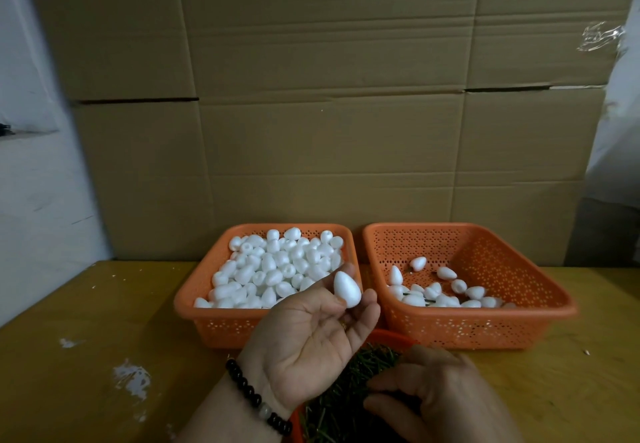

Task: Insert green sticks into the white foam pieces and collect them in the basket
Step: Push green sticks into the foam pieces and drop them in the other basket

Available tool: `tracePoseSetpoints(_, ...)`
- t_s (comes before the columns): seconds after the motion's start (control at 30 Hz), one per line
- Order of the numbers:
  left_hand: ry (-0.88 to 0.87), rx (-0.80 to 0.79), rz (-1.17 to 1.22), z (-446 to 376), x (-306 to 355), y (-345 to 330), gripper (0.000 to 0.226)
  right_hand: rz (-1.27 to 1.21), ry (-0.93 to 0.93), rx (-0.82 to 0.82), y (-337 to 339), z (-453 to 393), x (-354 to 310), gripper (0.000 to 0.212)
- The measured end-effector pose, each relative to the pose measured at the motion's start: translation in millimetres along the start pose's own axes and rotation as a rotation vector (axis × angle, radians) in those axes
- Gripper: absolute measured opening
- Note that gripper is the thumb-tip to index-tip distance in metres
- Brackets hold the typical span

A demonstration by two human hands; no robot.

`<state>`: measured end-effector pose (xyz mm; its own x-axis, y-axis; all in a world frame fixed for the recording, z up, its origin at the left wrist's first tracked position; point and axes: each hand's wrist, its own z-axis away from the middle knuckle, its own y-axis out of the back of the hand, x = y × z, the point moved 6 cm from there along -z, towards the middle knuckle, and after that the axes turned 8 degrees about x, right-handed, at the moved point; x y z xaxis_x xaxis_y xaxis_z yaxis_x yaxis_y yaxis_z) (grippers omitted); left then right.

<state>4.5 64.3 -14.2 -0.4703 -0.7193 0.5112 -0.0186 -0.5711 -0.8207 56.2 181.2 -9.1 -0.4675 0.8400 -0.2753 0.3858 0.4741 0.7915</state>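
Note:
My left hand (311,335) is raised palm up and pinches one white egg-shaped foam piece (347,288) between thumb and fingertips, in front of the left orange basket (207,318), which is full of plain foam pieces. My right hand (433,397) reaches palm down into a pile of green sticks (349,383) in an orange container at the bottom edge; its fingers curl among the sticks, and whether they grip one is hidden. The right orange basket (485,324) holds several foam pieces, some with green sticks showing.
A yellow-brown table (104,356) with white chipped spots carries everything. A flattened cardboard sheet (311,96) stands upright right behind the baskets. A black bead bracelet (256,397) sits on my left wrist. A small white crumb (586,351) lies at the right.

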Motion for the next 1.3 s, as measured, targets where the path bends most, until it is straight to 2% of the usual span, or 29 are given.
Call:
tracePoseSetpoints(0.13, 0.002, 0.002, -0.099, 0, -3, 2, 0.035, -0.092, -0.010, -0.044, -4, 1, 3, 0.018)
tracePoseSetpoints(0.3, -0.096, -0.020, -0.204, 1, 0, -1, 0.033, -0.012, 0.016, -0.101, -16, 4, 3, 0.032)
tracePoseSetpoints(0.37, -0.130, -0.021, -0.230, 1, 1, -2, 0.034, 0.084, 0.041, -0.044, -12, 2, -1, 0.047)
tracePoseSetpoints(0.47, -0.179, -0.004, -0.254, 1, 3, -3, 0.034, 0.157, 0.071, 0.030, -9, 1, 0, 0.054)
tracePoseSetpoints(0.83, -0.157, -0.051, -0.230, 7, 4, -9, 0.019, 0.100, 0.107, 0.090, -6, 2, -3, 0.047)
tracePoseSetpoints(0.97, -0.134, -0.008, -0.250, 5, 2, -5, 0.033, 0.058, 0.125, 0.116, -8, 3, -1, 0.042)
tracePoseSetpoints(1.07, -0.105, 0.023, -0.240, 4, 1, -1, 0.041, 0.002, 0.126, 0.135, -7, 3, 0, 0.027)
tracePoseSetpoints(1.13, -0.090, 0.028, -0.235, 3, 1, 0, 0.045, -0.032, 0.094, 0.125, -6, 2, 2, 0.031)
tracePoseSetpoints(1.3, -0.068, 0.019, -0.219, 3, 0, -1, 0.036, -0.070, 0.063, 0.132, -4, 3, 1, 0.040)
